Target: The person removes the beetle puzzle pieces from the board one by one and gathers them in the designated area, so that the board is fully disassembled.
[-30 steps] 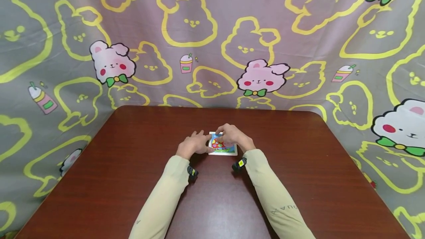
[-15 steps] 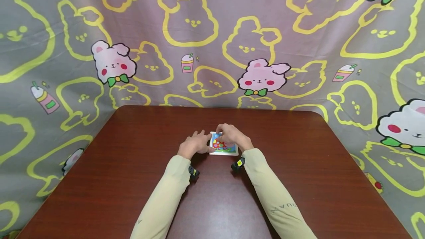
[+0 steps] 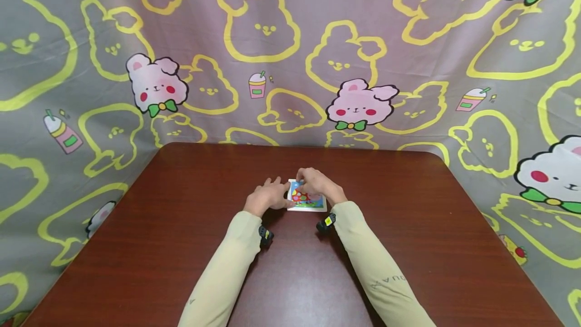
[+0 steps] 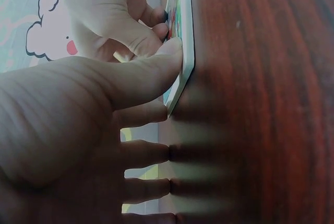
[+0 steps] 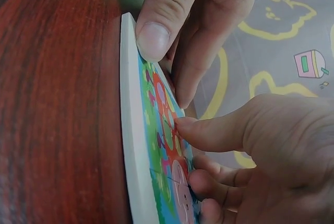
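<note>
Showing right-wrist only: pink face [image 5: 180, 191]

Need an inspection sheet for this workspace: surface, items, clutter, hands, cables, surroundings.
Surface: reddish-brown wood-grain table, glare up front.
Job's things: flat, white-edged, brightly pictured rectangular board, lying on the table; material unclear.
Clutter: nothing seen.
Grippers: bare left hand, thumb on the board's near left corner; bare right hand, fingers at its pictured face, grip unclear.
Cables: nothing seen.
Surroundings: grey-pink cloth with yellow-outlined cartoon animals, hanging behind and beside the table.
</note>
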Motion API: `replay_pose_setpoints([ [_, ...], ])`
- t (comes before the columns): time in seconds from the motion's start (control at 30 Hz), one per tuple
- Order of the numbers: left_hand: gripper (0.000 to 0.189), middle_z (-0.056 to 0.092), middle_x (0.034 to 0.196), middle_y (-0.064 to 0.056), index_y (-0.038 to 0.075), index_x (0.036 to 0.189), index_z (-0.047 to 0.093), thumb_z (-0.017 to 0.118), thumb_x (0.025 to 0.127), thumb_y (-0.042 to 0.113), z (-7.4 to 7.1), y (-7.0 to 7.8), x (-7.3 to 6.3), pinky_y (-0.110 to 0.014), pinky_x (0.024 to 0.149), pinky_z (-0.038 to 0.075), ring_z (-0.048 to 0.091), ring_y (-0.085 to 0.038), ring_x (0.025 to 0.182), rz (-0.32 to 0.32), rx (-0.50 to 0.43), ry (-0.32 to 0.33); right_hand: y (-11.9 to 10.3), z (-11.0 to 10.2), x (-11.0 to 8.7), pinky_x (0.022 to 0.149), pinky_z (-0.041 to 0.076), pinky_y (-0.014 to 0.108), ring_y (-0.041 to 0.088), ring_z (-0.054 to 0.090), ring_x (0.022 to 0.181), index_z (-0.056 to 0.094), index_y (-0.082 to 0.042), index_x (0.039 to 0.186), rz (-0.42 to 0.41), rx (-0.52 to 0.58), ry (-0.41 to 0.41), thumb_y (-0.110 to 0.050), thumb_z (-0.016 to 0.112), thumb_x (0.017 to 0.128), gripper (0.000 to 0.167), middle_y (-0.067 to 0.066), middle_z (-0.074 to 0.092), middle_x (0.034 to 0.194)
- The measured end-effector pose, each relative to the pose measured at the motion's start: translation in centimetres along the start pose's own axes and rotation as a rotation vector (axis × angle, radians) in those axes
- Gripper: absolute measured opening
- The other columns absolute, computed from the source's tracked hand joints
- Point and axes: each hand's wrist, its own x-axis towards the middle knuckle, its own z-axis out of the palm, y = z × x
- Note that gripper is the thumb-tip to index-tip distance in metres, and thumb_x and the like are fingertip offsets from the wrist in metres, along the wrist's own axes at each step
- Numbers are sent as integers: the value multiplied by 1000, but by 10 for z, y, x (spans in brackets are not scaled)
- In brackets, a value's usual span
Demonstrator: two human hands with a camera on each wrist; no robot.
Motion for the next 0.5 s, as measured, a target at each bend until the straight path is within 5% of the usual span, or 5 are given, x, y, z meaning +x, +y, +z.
replay_pose_setpoints([
  [0.5, 72, 16, 165, -12, 23, 157, 26, 58, 97, 46, 0, -1, -1, -58, 120, 20, 10, -39, 153, 1, 3, -1, 0, -1, 1, 80, 49, 34, 21, 56, 90, 60, -7, 109, -16, 1, -21, -18, 70, 91, 23, 10, 61, 105],
])
